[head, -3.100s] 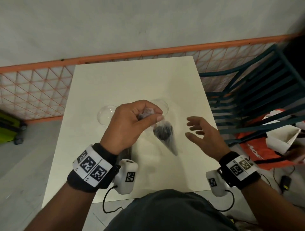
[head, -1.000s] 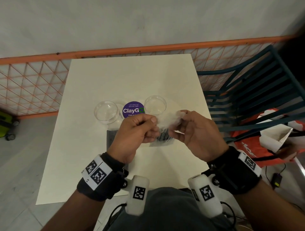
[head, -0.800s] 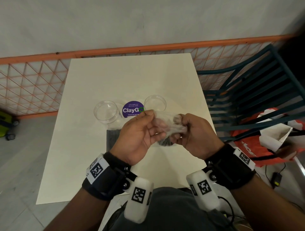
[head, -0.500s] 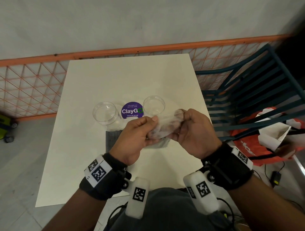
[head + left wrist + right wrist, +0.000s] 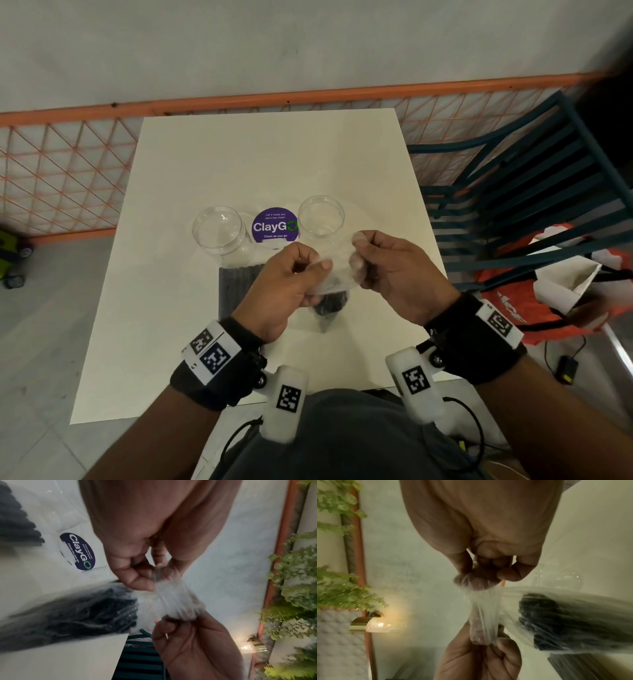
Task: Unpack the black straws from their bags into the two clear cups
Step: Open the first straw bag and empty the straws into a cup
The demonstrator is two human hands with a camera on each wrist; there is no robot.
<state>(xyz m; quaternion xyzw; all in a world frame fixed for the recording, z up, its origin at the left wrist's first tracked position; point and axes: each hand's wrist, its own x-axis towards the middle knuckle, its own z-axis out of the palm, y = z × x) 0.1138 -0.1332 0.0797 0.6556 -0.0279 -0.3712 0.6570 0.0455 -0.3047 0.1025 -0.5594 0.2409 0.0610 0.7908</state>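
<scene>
Above the white table [image 5: 274,161], my left hand [image 5: 301,274] and right hand [image 5: 370,263] pinch the twisted top of a clear plastic bag [image 5: 337,274] and stretch it between them. A bundle of black straws [image 5: 330,305] hangs inside the bag, below my hands. The left wrist view has the straw bundle [image 5: 82,609] under the stretched plastic [image 5: 173,596]; the right wrist view shows the bag neck [image 5: 481,615] and straws [image 5: 565,622]. Two clear cups [image 5: 221,229] [image 5: 321,216] stand upright beyond my hands. A second bag of black straws [image 5: 236,291] lies flat on the table under my left hand.
A round purple ClayGo sticker [image 5: 274,224] sits on the table between the cups. An orange mesh fence [image 5: 68,171] runs behind and left of the table. A dark teal slatted chair [image 5: 513,205] stands at the right, with an orange bag [image 5: 534,308] on the floor.
My right hand came in and took hold of the bag top that my left hand held alone. Both hands worked the twisted plastic, then drew apart, stretching it.
</scene>
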